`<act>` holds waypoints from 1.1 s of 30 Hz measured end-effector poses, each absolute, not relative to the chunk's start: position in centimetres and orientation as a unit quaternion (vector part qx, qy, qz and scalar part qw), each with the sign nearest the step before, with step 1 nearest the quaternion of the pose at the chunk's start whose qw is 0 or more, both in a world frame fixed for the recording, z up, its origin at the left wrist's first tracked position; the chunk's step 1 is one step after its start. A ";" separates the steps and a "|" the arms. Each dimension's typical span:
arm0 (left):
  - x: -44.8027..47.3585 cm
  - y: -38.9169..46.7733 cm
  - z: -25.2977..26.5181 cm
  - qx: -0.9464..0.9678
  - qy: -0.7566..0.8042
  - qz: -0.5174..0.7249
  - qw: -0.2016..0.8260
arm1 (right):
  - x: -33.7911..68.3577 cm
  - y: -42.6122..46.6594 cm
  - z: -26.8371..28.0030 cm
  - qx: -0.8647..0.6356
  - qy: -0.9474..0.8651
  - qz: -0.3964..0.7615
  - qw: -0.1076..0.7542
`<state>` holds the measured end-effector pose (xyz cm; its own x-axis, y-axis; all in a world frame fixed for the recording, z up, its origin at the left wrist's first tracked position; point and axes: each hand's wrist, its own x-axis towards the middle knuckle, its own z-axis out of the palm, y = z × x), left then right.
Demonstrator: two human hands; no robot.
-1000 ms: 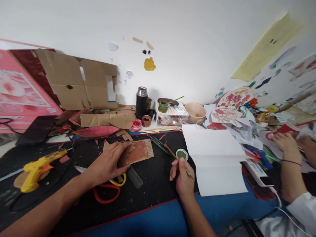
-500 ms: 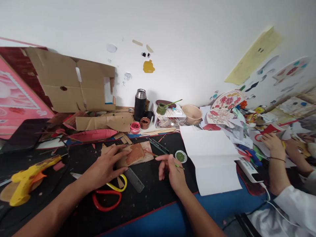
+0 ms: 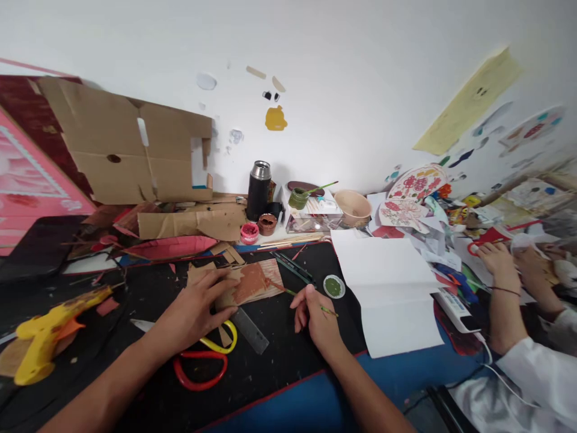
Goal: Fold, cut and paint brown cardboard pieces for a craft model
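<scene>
Brown paint partly covers a piece of cardboard, whose bare right end shows ridges. Resting on its left end is my left hand, open, fingers apart and the thumb by the near edge. Between closed fingers my right hand holds a thin paintbrush, its tip at the painted area. A small dish of green paint lies just right of that hand. Below the cardboard are a dark ruler and scissors with red and yellow handles, their blades partly under my left forearm.
A yellow glue gun lies at left. Behind stand a black flask, a pink paint jar, a brown paint jar and a bowl. White paper covers the right side. Another person's hand works farther right.
The brush has shifted on the cardboard, and brown paint reaches slightly farther right. My right hand has turned a little. The whole view has shifted slightly; my left hand stays on the cardboard.
</scene>
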<state>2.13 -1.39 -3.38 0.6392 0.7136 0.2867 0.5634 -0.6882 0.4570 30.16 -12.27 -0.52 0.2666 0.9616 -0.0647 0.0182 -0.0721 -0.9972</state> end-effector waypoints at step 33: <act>2.0 -1.2 -3.6 0.894 0.334 0.255 0.153 | 28.3 -7.6 -1.1 -0.570 -0.409 0.444 0.557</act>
